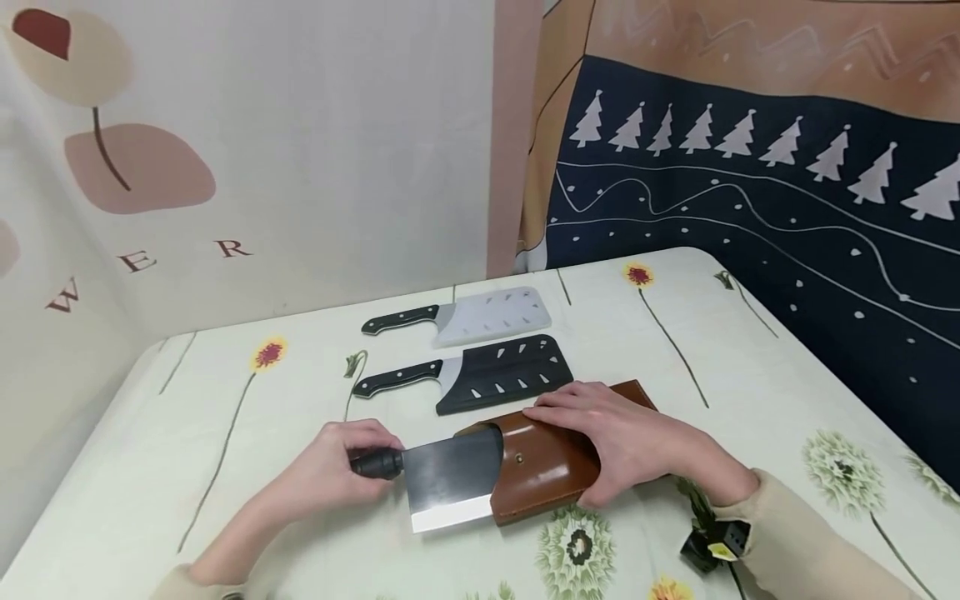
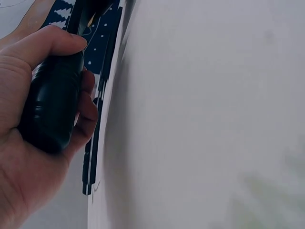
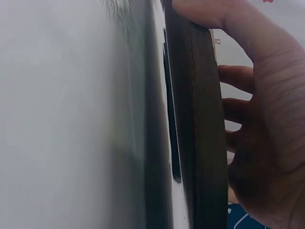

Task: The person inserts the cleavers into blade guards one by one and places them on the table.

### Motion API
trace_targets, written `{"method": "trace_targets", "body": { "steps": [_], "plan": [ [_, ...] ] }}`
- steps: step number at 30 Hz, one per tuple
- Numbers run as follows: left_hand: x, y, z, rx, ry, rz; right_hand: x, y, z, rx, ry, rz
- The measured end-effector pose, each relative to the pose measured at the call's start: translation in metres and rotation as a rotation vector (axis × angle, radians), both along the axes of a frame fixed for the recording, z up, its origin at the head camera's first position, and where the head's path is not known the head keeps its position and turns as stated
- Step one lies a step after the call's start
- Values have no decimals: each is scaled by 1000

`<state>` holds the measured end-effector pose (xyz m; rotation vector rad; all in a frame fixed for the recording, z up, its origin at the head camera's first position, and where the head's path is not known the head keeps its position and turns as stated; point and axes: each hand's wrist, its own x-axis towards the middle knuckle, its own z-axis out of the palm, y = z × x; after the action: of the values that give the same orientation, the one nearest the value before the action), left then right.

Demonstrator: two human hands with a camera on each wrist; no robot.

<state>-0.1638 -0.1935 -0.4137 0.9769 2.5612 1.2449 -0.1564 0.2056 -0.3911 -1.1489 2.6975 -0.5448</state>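
In the head view, my left hand (image 1: pixel 326 467) grips the black handle (image 1: pixel 378 464) of a cleaver (image 1: pixel 453 471). Part of its dark blade with a bright edge shows; the front part is hidden inside a brown leather sheath (image 1: pixel 542 475). My right hand (image 1: pixel 626 433) spans the sheath, thumb at the near edge and fingers at the far edge. The left wrist view shows thumb and fingers curled round the handle (image 2: pixel 52 105). From the right wrist, the sheath's side (image 3: pixel 207 124) appears on edge, with the thumb over it.
Behind the sheath lies a cleaver with a black slotted blade cover (image 1: pixel 510 375). Farther back is another with a whitish translucent cover (image 1: pixel 495 317). Both black handles point left. A flower-patterned cloth (image 1: pixel 225 517) covers the table, and printed curtains (image 1: pixel 337 150) hang behind.
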Motion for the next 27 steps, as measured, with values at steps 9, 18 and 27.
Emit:
{"method": "trace_targets", "body": {
  "steps": [9, 18, 27],
  "plan": [
    [0, 22, -2, -38, 42, 58, -6, -27, -4, 4, 33, 104],
    [3, 37, 5, -59, -30, 145, -4, -37, -4, 22, 62, 100],
    [2, 44, 1, -53, 108, 123, -4, -39, -3, 43, 38, 120]
  ]
}}
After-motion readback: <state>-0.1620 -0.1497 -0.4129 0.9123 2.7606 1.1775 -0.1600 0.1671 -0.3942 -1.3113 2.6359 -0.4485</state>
